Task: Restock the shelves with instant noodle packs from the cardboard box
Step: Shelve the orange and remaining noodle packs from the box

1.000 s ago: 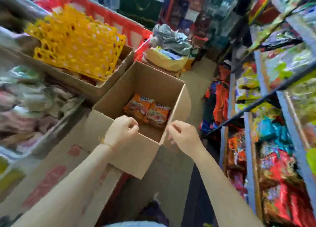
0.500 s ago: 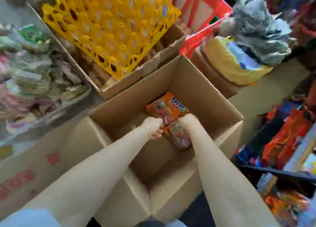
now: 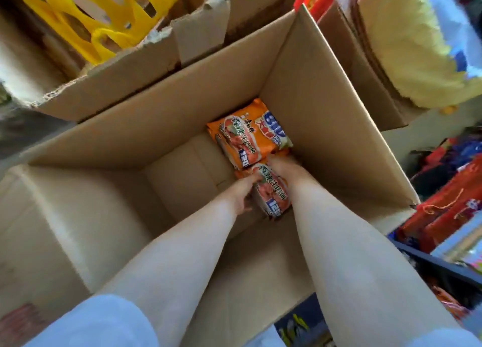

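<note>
An open cardboard box [image 3: 313,90] fills the middle of the view. At its bottom right lie orange instant noodle packs. The far pack [image 3: 250,135] lies flat against the right wall. Both my arms reach down into the box. My left hand [image 3: 241,192] grips the left edge of the near noodle pack [image 3: 272,195], fingers curled under it. My right hand [image 3: 285,170] holds the same pack from its right side; its fingers are hidden behind the pack.
A torn cardboard box [image 3: 146,67] with a yellow plastic egg tray [image 3: 104,15] stands behind on the left. Another carton [image 3: 360,59] with a yellow bag [image 3: 407,49] sits at the right. A dark shelf edge [image 3: 438,263] with red packets [image 3: 453,203] is at lower right.
The camera has come much closer over the box. Both hands went from the box rim down to the bottom and have taken hold of the near noodle pack.
</note>
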{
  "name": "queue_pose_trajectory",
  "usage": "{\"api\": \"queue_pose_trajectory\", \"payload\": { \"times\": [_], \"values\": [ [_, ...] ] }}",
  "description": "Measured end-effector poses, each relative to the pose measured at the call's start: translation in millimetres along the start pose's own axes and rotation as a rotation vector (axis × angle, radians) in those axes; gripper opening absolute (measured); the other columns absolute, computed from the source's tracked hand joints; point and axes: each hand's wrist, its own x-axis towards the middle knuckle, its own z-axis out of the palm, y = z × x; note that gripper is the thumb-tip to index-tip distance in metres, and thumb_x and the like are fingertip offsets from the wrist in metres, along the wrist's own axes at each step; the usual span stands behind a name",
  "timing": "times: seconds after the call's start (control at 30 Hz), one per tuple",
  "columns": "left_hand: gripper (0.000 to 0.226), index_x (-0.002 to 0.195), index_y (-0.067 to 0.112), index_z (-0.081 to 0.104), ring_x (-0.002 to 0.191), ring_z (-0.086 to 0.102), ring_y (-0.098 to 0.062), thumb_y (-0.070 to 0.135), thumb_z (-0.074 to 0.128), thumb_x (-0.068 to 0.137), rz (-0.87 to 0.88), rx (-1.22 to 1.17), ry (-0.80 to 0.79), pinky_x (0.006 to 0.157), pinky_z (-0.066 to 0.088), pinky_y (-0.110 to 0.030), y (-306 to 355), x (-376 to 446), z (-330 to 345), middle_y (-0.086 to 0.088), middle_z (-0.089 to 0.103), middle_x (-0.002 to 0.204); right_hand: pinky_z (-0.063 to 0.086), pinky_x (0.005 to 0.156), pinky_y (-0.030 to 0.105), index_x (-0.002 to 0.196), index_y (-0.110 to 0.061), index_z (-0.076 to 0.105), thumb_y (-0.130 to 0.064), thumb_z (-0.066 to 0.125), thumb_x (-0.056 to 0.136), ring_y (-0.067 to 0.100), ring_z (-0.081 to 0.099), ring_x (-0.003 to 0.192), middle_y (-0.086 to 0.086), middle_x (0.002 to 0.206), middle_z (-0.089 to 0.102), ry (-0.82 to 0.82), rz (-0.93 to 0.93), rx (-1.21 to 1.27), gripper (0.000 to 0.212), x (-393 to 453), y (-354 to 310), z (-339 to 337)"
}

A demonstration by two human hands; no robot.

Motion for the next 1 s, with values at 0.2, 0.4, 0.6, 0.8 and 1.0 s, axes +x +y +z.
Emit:
{"api": "queue_pose_trajectory", "payload": {
  "times": [0.2,0.4,0.6,0.8,1.0],
  "values": [
    [0.02,0.094,0.011,0.058,0.081,0.06,-0.018,0.029,0.067,0.092,-0.001,-0.161,-0.027,0.09,0.043,-0.036,-8.8,16.5,6.3,-0.004,0.064,0.088,0.031,0.114,0.052,0.153,-0.016,0.03,-0.071,0.048,0.083,0.039,0.034,0.14,0.016,0.153,0.038,0.085,0.063,-0.039,0.09,9.7,4.7,12.7],
    [0.037,0.11,0.016,0.057,0.09,0.06,-0.018,0.03,0.077,0.082,-0.005,-0.055,-0.022,0.094,0.044,-0.036,-7.6,14.4,-4.7,-0.002,0.066,0.095,0.032,0.11,0.05,0.155,-0.013,0.022,-0.075,0.05,0.081,0.037,0.034,0.14,0.014,0.155,0.032,0.03,0.131,0.07,0.101,3.9,5.5,11.6],
    [0.056,0.117,0.015,0.057,0.106,0.062,-0.024,0.037,0.084,0.074,-0.026,0.001,0.001,0.103,0.045,-0.041,-13.2,14.1,-31.4,-0.005,0.067,0.107,0.04,0.095,0.039,0.146,-0.022,0.041,-0.064,0.037,0.097,0.032,0.052,0.127,0.011,0.141,0.053,-0.169,0.12,0.193,0.064,-2.6,4.8,9.0],
    [0.045,0.117,0.011,0.061,0.081,0.068,-0.023,0.042,0.072,0.086,0.06,0.118,-0.033,0.063,0.054,-0.035,4.7,-24.5,-43.7,-0.01,0.07,0.095,0.04,0.109,0.04,0.134,-0.014,0.054,-0.05,0.03,0.106,0.032,0.053,0.126,0.014,0.133,0.059,-0.228,0.113,0.243,0.051,-38.7,-1.4,18.0],
    [0.034,0.107,0.014,0.058,0.077,0.068,-0.02,0.04,0.071,0.088,0.215,0.229,0.032,0.059,0.054,-0.032,7.6,-90.4,-58.2,-0.008,0.069,0.091,0.04,0.111,0.045,0.131,-0.015,0.056,-0.064,0.026,0.101,0.031,0.059,0.12,0.013,0.131,0.063,-0.24,0.021,0.337,0.064,-91.1,-12.1,23.3]
  ]
}}
